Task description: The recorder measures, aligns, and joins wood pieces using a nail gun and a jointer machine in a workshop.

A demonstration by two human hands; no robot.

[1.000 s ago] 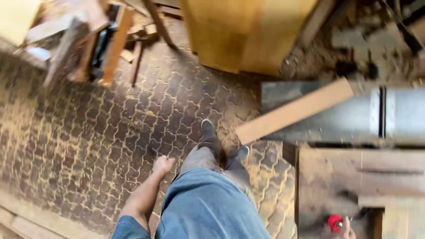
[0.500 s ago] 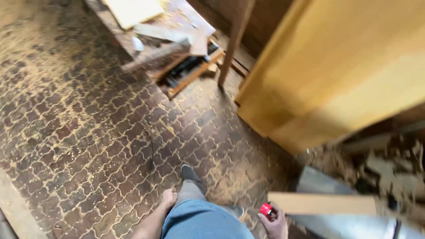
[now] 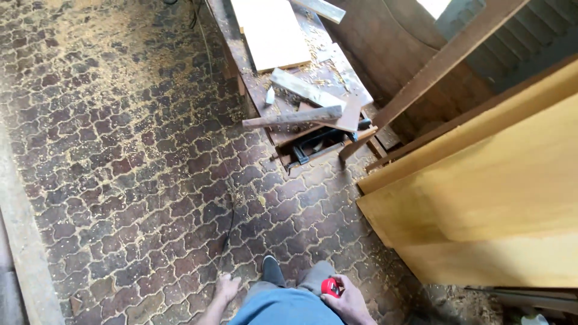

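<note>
**woodguy:** Red tape measure [image 3: 330,287] sits gripped in the right hand [image 3: 348,301], low by the hip, fingers wrapped round the case. Left hand [image 3: 226,287] hangs loose and holds nothing, fingers a bit spread, well apart from the right. One shoe [image 3: 272,270] shows on the sawdusty paving [image 3: 120,150].

**benchrat:** What's around?

**woodguy:** Big yellow panels [image 3: 481,192] lean just to the right. Farther off there's a low workbench [image 3: 289,66] with a pale board [image 3: 271,30] and offcuts [image 3: 301,114] piled on it. A thin cable [image 3: 229,222] runs across the floor right by the shoe.

**benchrat:** I'd say walking with a tool in hand there calls for watching that cable, it looks like a trip risk. Keeping the case snug in the palm so the blade can't slip out seems smart too.
</note>
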